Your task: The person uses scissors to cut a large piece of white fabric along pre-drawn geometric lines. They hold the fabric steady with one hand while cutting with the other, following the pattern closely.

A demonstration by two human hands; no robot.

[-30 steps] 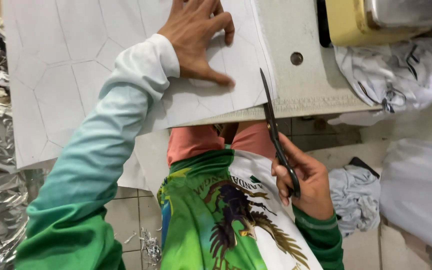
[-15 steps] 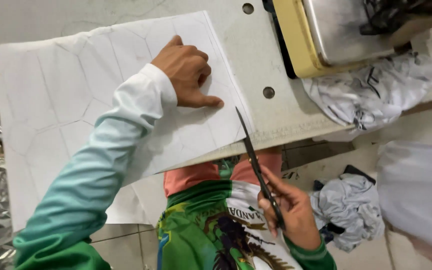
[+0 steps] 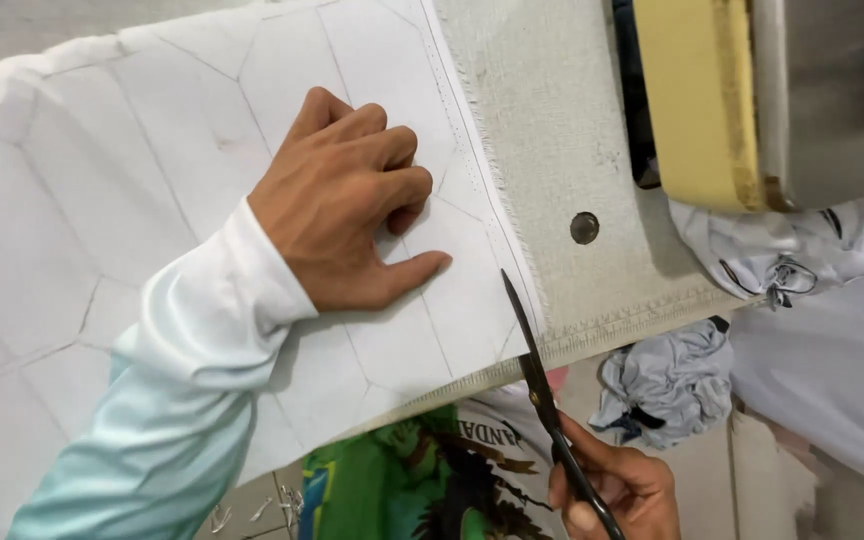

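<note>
Left hand: the left hand (image 3: 347,205) lies palm-down on the sheet (image 3: 102,190), fingers curled under, thumb stretched out flat along it, holding nothing.
Right hand: the right hand (image 3: 617,490) is at the bottom edge of the view, below the counter's rim, fingers wrapped around the handles of the scissors (image 3: 542,395).
Scissors: dark, slim blades drawn together, tip pointing up and lying on the sheet's right margin, just right of the left thumb and apart from it.
Sheet: white, large, marked with thin grey lines that form hexagon outlines; it covers the left part of the counter (image 3: 572,150) and overhangs its near edge.
Counter: pale grey cloth-like surface with a frayed edge beside the sheet and a small round hole (image 3: 584,227) to the right of it.
Box: a yellow, flat-sided block (image 3: 697,100) at the top right, with a grey metal part just beside it.
Rags: crumpled white and grey cloth (image 3: 667,375) below the counter's right end, more white cloth (image 3: 782,255) under the box.
Sleeve: pale mint fading to white at the cuff (image 3: 217,310).
Shirt: green, with a dark printed figure (image 3: 422,490), seen under the counter's rim.
</note>
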